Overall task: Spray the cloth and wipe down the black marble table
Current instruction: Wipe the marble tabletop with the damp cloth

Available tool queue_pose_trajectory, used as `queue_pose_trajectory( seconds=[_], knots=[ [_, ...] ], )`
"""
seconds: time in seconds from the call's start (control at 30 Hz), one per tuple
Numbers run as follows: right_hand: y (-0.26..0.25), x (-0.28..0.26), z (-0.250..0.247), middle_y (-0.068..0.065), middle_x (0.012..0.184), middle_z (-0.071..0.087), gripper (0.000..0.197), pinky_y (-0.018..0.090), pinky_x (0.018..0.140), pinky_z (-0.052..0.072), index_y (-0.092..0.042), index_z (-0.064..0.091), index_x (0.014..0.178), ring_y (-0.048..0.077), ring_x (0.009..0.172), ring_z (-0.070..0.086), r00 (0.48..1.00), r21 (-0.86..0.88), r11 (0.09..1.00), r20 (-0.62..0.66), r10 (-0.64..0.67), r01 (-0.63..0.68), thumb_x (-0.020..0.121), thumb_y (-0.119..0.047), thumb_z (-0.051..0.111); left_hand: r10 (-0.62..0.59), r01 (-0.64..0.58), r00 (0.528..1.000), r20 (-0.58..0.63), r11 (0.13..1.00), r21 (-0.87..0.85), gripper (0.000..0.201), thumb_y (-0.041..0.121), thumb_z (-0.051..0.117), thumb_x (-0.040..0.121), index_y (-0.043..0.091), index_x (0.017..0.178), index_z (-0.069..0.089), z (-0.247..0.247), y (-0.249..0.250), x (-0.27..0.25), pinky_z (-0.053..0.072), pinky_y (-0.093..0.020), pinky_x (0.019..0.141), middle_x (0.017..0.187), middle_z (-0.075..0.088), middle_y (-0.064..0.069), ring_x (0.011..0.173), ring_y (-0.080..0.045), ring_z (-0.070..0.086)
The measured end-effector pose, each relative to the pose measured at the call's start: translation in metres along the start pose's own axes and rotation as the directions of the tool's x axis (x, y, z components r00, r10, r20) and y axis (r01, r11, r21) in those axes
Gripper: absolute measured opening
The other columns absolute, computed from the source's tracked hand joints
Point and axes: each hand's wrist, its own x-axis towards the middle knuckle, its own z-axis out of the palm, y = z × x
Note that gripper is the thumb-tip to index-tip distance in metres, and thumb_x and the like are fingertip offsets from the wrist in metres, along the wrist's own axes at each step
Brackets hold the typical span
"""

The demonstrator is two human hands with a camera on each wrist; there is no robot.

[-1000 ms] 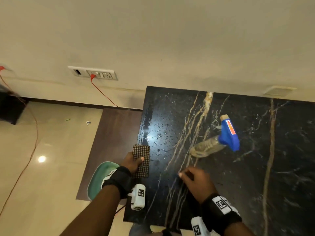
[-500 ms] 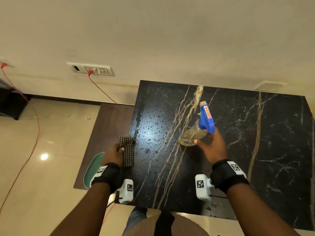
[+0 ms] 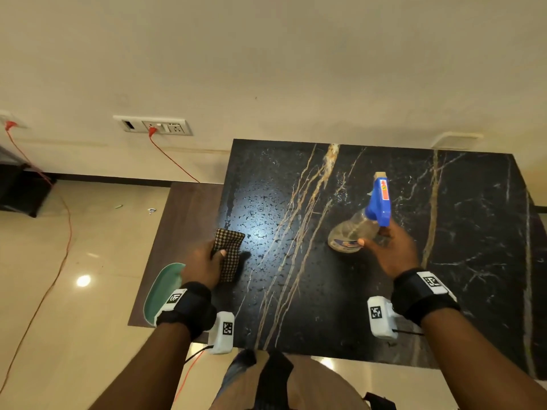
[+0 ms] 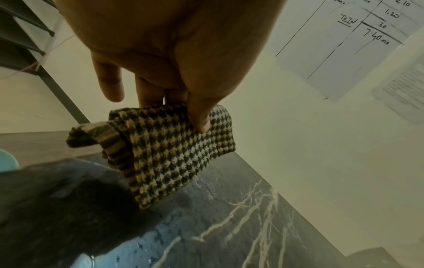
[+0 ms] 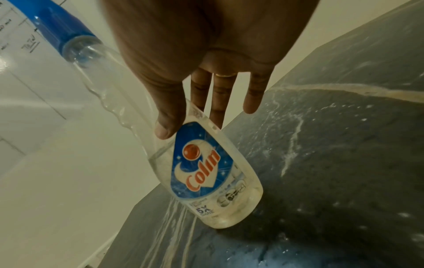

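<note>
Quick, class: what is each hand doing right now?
Left hand: pinching the folded checked cloth.
Right hand: fingers straight, touching the spray bottle.

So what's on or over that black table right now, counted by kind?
Cloths: 1, the checked cloth, pinched in the left hand.
Spray bottles: 1, the bottle, base on the table, right hand at it.
Hands: 2.
Total: 4.

The left hand (image 4: 169, 45) pinches a folded houndstooth cloth (image 4: 174, 152) above the wet black marble table (image 4: 229, 226).
</note>
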Motion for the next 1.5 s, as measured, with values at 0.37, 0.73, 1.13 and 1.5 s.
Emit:
queue_pose_trajectory(
  seconds=[0.37,0.73,1.13,1.5],
  knots=[
    [0.060,-0.018,-0.081,0.002,0.117,0.064,0.050,0.034,0.092,0.043,-0.011,0.058,0.130,0.018,0.107,0.058,0.970,0.056,0.993,-0.211,0.117,-0.108,0.084,-0.004,0.076,0.192,-0.199,0.961,0.197,0.980,0.015,0.018,0.017,0.057,0.098,0.007,0.111,0.066,0.034,0.056,-0.029,0.043,-0.022,0.070,0.102,0.069,-0.007,0.090,-0.019,0.062],
    [0.032,-0.087,-0.042,-0.002,0.060,0.058,0.029,0.031,0.058,0.042,-0.019,0.060,0.068,0.012,0.059,0.055,0.997,-0.100,0.995,-0.076,-0.005,-0.002,0.090,-0.035,0.070,0.375,-0.396,0.876,0.302,0.918,0.007,0.035,0.018,0.057,0.098,0.017,0.133,0.059,0.040,0.094,-0.053,0.038,-0.005,0.075,0.116,0.068,0.000,0.098,-0.008,0.059],
    [-0.074,0.017,0.097,-0.001,0.052,0.062,0.051,0.023,0.050,0.044,-0.008,0.066,0.061,0.013,0.052,0.059,0.914,-0.150,0.980,0.363,0.179,-0.132,0.087,-0.052,0.068,0.591,-0.723,0.690,0.418,0.585,0.367,0.053,0.046,0.042,0.093,0.037,0.145,0.038,0.009,0.109,-0.020,0.026,-0.052,0.117,0.143,0.055,0.006,0.138,-0.014,0.044],
    [-0.113,0.098,0.163,0.004,0.099,0.074,0.017,0.046,0.087,0.059,-0.018,0.066,0.106,0.017,0.092,0.071,0.923,0.140,0.971,0.362,0.131,-0.193,0.099,-0.011,0.052,0.295,-0.254,0.893,0.341,0.954,-0.160,0.062,0.044,0.052,0.099,0.025,0.153,0.028,-0.027,0.087,0.121,0.031,-0.025,0.109,0.152,0.043,0.001,0.133,-0.006,0.041]
  ],
)
